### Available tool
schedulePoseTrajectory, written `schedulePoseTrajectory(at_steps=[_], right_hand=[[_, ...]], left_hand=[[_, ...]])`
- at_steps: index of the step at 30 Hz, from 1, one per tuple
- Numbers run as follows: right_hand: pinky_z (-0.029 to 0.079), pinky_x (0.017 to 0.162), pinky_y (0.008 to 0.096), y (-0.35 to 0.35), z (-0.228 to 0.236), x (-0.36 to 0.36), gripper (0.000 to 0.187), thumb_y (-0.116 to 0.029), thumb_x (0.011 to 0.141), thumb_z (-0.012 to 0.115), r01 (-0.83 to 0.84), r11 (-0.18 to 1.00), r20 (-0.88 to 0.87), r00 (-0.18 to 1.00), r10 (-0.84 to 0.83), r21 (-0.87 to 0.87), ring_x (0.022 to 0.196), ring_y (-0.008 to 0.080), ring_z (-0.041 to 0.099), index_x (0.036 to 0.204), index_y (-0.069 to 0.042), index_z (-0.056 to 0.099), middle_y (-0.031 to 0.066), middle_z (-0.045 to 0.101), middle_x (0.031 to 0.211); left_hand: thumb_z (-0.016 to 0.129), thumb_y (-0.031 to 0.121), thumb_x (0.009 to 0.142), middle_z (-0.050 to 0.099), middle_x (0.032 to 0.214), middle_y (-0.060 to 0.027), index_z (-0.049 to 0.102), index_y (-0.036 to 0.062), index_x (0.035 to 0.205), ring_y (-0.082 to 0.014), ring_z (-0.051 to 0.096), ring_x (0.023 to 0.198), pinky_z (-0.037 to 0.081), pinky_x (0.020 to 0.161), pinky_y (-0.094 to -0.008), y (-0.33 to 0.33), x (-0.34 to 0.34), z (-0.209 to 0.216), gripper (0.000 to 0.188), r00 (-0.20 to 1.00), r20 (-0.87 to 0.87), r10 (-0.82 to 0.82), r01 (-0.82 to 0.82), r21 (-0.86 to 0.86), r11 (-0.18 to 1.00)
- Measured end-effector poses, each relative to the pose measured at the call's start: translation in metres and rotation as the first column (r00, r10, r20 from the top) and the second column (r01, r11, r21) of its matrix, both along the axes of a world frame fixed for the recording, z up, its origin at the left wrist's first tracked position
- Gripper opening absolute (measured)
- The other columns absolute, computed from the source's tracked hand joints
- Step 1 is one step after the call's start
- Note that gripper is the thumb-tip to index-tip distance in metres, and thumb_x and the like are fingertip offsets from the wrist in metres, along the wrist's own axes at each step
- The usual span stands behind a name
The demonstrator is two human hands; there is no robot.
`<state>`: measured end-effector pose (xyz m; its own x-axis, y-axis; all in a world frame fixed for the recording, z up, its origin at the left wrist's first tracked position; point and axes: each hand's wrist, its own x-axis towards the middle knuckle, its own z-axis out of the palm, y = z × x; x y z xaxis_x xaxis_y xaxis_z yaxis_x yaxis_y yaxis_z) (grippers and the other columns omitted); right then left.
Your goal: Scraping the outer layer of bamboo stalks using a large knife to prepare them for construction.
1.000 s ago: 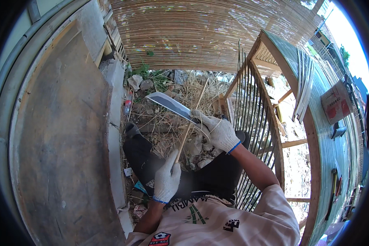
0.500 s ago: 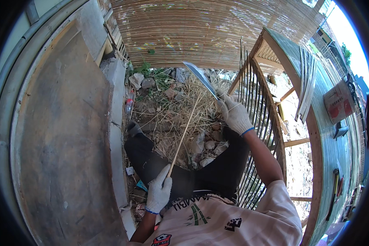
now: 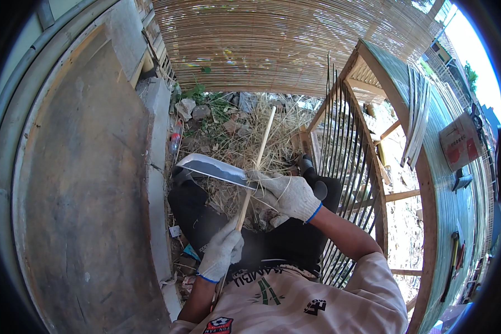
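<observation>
In a white knit glove, my left hand (image 3: 222, 253) is closed round the lower part of a slender pale bamboo strip (image 3: 266, 135). The strip slants up and away, its far end above the straw. My right hand (image 3: 288, 196), gloved the same way, grips a large knife (image 3: 214, 168), its broad blade pointing left. Close to the handle, the blade lies across the strip, with the right fingers right beside it. Thin pale shavings hang about the right fingers. Most of the knife's handle is hidden in the glove.
Straw-like shavings (image 3: 234, 147) and stones cover the ground between my knees. A wooden board (image 3: 89, 183) stands on the left, a woven bamboo screen (image 3: 250, 44) ahead. On the right are dark upright bars (image 3: 345, 145) and a bench (image 3: 448, 222) carrying a cardboard box (image 3: 461, 139) and tools.
My right hand has come nearer and left, swinging the knife from pointing up and away to lying across the strip. My left hand has shifted slightly right, and the strip now stands steeper.
</observation>
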<state>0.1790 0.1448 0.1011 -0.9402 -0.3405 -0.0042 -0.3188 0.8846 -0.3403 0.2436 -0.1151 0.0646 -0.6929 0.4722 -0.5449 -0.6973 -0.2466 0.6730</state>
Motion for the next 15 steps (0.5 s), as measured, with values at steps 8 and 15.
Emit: schedulePoseTrajectory(at_steps=[8, 15], right_hand=[[0.059, 0.077, 0.047, 0.038, -0.009, -0.027, 0.055, -0.034, 0.106, 0.06, 0.15, 0.985, -0.164, 0.973, -0.163, -0.088, 0.091, 0.0338, 0.074, 0.159, -0.023, 0.048, 0.0145, 0.073, 0.101], [0.059, 0.078, 0.0502, 0.054, -0.01, -0.051, 0.052, -0.034, 0.107, 0.057, 0.162, 0.987, -0.252, 0.955, -0.159, -0.007, 0.09, 0.0385, 0.074, 0.157, -0.023, 0.049, 0.0168, 0.075, 0.108]], left_hand=[[0.051, 0.011, 0.109, 0.044, 0.075, 0.0061, 0.044, 0.0145, 0.163, -0.0026, 0.036, 0.055, 0.034, 0.048, -0.0191, -0.017, 0.022, -0.003, 0.055, 0.996, -0.001, -0.088, 0.088, 0.003, 0.996], [0.052, 0.009, 0.107, 0.047, 0.077, 0.0058, 0.046, 0.014, 0.162, -0.0026, 0.037, 0.056, 0.034, 0.049, -0.019, -0.044, 0.035, -0.006, 0.056, 0.995, 0.028, -0.097, 0.097, -0.016, 0.995]])
